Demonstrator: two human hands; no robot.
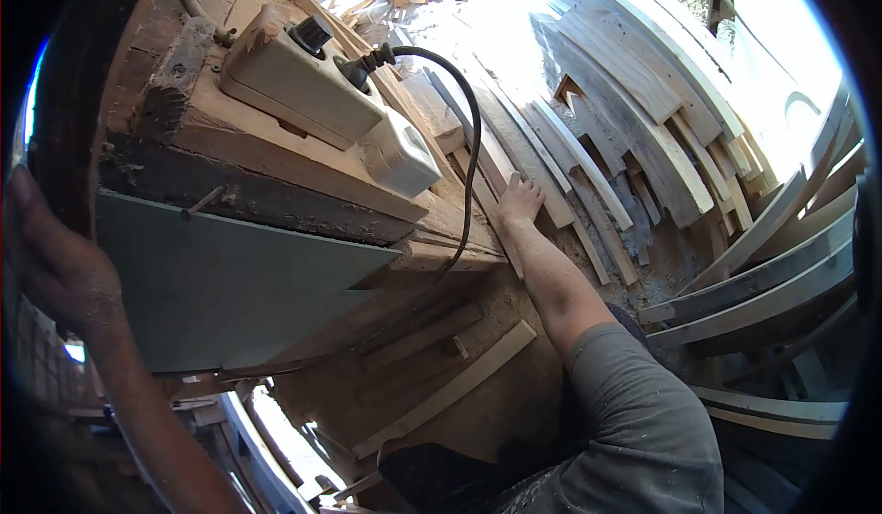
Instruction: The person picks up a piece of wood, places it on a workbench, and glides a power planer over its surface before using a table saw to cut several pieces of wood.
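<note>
1. Far left of the frame: the left hand (57, 271) is pressed up against a dark, blurred edge. Whether its fingers curl round anything, I can't tell.
2. Just right of it, a flat grey-green panel (220, 289) faces us, tucked under a dark, rough wooden beam (248, 197).
3. Upper left, on top of that timber: a cream plastic power strip (294, 78), with a black plug (363, 62) pushed in and a black cable (470, 146) looping down through the centre.
4. Centre now: the right hand (521, 200), on a bare arm with a grey sleeve, reaches onto a pale narrow wooden slat (501, 158). The fingers lie on it, but I can't tell whether they grip.
5. The two hands are well apart, one on each side of the bench.
6. Right half: a fan of long curved wooden boards (643, 137), with that slat at its left edge.
7. Lower centre: a loose pale wooden strip (450, 390) lies on sawdust.
</note>
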